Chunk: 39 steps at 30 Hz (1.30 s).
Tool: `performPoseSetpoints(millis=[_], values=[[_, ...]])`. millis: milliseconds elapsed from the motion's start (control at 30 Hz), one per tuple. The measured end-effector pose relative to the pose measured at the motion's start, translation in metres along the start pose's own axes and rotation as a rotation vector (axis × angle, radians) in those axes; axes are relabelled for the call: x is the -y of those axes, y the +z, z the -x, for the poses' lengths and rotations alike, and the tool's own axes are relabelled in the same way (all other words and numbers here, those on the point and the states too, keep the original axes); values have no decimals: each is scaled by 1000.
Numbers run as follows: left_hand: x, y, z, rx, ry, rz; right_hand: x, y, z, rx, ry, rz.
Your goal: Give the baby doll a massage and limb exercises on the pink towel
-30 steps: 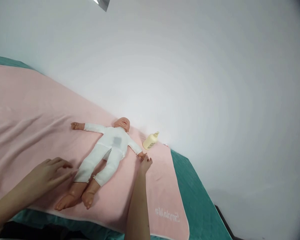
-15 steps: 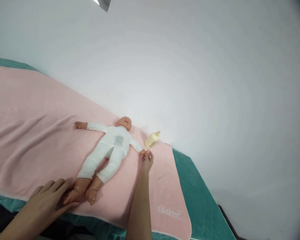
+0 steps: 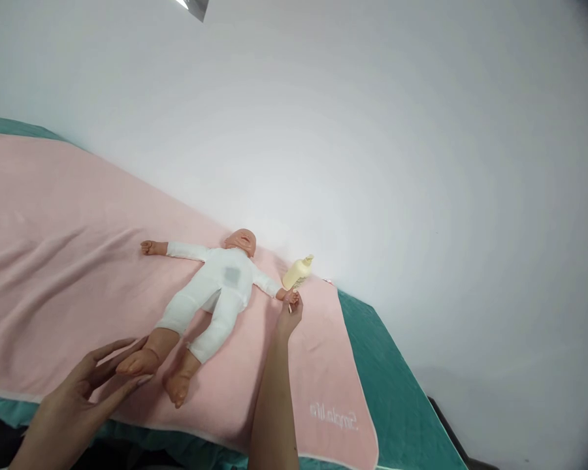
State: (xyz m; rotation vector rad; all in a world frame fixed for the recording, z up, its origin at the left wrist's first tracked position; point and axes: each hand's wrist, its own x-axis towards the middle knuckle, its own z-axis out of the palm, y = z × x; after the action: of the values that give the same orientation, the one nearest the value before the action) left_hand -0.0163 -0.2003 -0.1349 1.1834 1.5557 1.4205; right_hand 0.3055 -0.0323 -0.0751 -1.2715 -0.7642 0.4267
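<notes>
A baby doll (image 3: 230,277) in a white body and leggings lies on its back on a pink blanket (image 3: 323,339), its head toward the wall. My left hand (image 3: 100,385) is around the doll's foot on the left, thumb below and fingers above, lifting that foot slightly. The other foot rests on the blanket. My right hand (image 3: 291,313) pinches the doll's small hand on the right side. Just behind that hand stands a pale yellow pump bottle (image 3: 297,273), tilted in the view.
Beneath the blanket is a green padded cover (image 3: 387,365), showing at the right and along the front edge. A white wall (image 3: 372,163) rises directly behind. A grey object (image 3: 197,8) is at the top edge.
My left hand has closed around the doll's foot and raised it, and the two feet are farther apart. My right hand has lifted the doll's hand slightly.
</notes>
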Motion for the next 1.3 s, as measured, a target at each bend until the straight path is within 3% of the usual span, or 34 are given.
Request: performPoseSetpoints(millis=[100,367,567,767,967,1067,1167,1300], values=[[-23,8,-5,14,-49,103,11,10,6,27,-62,-4],[-86,38,-35,-15,29,137,43,43,38,265,-251,74],[-109,57,-65,51,22,144,30,58,51,520,-504,336],[-101,78,-89,47,60,178,14,64,56,583,-652,593],[-94,85,-89,43,81,213,13,63,56,570,-650,557],[-99,75,-79,46,52,179,17,60,52,509,-555,430],[-96,60,-64,15,32,57,22,55,45,390,-373,292],[-60,40,-41,28,17,-109,22,40,29,215,-164,142]])
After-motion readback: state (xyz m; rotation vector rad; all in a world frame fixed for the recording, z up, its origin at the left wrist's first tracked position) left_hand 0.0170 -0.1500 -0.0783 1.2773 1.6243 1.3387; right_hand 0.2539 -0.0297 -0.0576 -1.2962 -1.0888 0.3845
